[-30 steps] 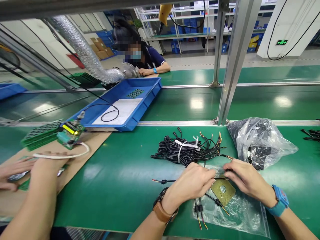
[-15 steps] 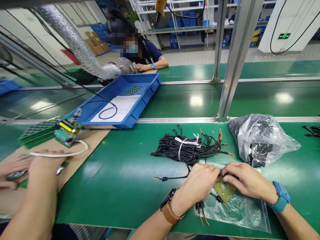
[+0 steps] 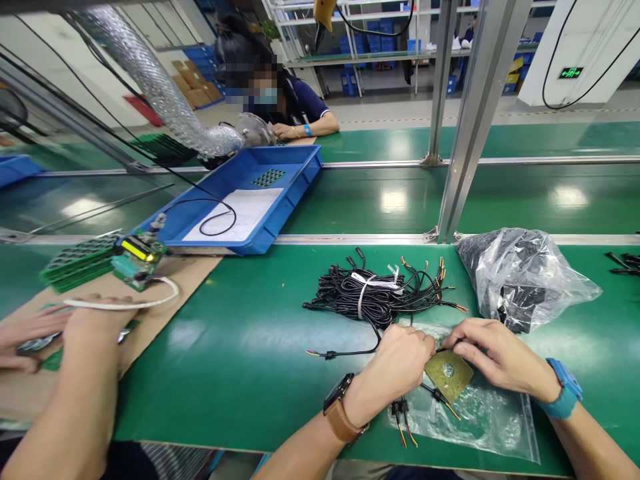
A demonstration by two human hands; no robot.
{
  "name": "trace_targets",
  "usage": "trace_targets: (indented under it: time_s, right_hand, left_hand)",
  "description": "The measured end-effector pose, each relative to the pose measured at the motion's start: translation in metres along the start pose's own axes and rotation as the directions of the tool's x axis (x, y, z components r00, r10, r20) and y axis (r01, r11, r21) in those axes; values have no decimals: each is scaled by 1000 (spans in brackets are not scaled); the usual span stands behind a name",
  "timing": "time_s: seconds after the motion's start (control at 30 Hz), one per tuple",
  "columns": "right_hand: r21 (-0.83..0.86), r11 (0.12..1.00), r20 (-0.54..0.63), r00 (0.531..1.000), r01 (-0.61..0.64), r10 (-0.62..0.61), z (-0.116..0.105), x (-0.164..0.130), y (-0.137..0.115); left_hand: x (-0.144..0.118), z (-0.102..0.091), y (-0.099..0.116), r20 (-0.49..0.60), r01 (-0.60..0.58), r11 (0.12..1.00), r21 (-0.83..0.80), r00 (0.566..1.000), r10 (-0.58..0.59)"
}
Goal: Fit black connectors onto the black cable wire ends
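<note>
My left hand [image 3: 395,370] and my right hand [image 3: 493,353] meet over a small olive square plate [image 3: 449,375] with a round hole. Both hands pinch a thin black cable [image 3: 350,351] at the plate's upper edge; the cable runs left to a bare-wire end. The plate lies on a clear plastic bag [image 3: 475,417] on the green belt [image 3: 240,353]. Short black leads with red and yellow tips [image 3: 403,420] stick out below my left hand. Just beyond my fingers lies a tied bundle of black cables [image 3: 373,293].
A crumpled clear bag of black parts [image 3: 520,277] sits at the right. A blue tray [image 3: 240,200] stands behind left. A co-worker's arm [image 3: 85,373] rests on cardboard [image 3: 165,293] at the left by green circuit boards [image 3: 80,263]. Another person sits across the line. A metal post [image 3: 470,127] rises behind.
My hands have stayed together over the olive plate, with small shifts of the fingers. The view has tilted slightly; the loose cable now curls up toward the bundle.
</note>
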State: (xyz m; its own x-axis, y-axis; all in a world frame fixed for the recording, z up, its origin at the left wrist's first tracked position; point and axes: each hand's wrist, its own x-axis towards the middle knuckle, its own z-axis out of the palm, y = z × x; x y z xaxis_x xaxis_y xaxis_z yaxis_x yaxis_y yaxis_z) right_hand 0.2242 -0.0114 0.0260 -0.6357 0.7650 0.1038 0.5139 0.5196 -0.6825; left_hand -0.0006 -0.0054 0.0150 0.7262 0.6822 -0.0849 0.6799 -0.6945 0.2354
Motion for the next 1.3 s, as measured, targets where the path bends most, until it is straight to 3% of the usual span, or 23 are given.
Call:
trace_targets:
  time_s: [0.1, 0.23, 0.33, 0.53, 0.7, 0.77, 0.83, 0.93, 1.0, 1.07, 1.2, 1.3]
  right_hand:
    - [-63, 998, 79, 997, -8, 13, 3, 1, -2]
    - [-46, 999, 14, 1000, -6, 7, 6, 1, -4]
    - [-41, 999, 49, 998, -23, 25, 5, 1, -2]
    - [-32, 998, -131, 990, -57, 53, 1, -1, 1]
    - [-24, 1000, 72, 997, -1, 3, 6, 2, -4]
    - [-15, 999, 5, 1000, -29, 29, 5, 1, -4]
    - [22, 998, -147, 987, -60, 63, 2, -1, -2]
    - [47, 995, -363, 926, -90, 101, -4, -5, 1]
    - [40, 994, -447, 887, -106, 113, -5, -6, 1]
    - [32, 992, -465, 877, -120, 121, -3, -6, 1]
    - [-29, 995, -377, 923, -94, 76, 7, -2, 3]
    - [-75, 994, -371, 928, -74, 41, 20, 0, 5]
  left_hand:
    - [2, 3, -1, 4, 7, 1000, -4, 1000, -7]
    - [2, 6, -1, -24, 15, 1000, -6, 1000, -15]
    - [1, 6, -1, -61, 11, 1000, -1, 998, -11]
    - [-2, 2, 0, -93, -12, 1000, 17, 996, 13]
    - [-3, 3, 0, -79, -25, 1000, 7, 997, 26]
    - [-3, 2, 0, -75, -21, 1000, 5, 997, 21]
    - [-3, -1, 0, -76, -14, 1000, -6, 997, 14]
    - [-4, -4, 1, -86, 17, 997, -75, 996, -23]
    - [-5, -5, 2, -111, 35, 984, -175, 992, -55]
    - [-5, -5, 3, -152, 33, 955, -296, 985, -81]
    - [-5, -5, 4, -231, 14, 881, -474, 963, -140]
    - [-4, -7, 5, -223, 28, 815, -579, 956, -191]
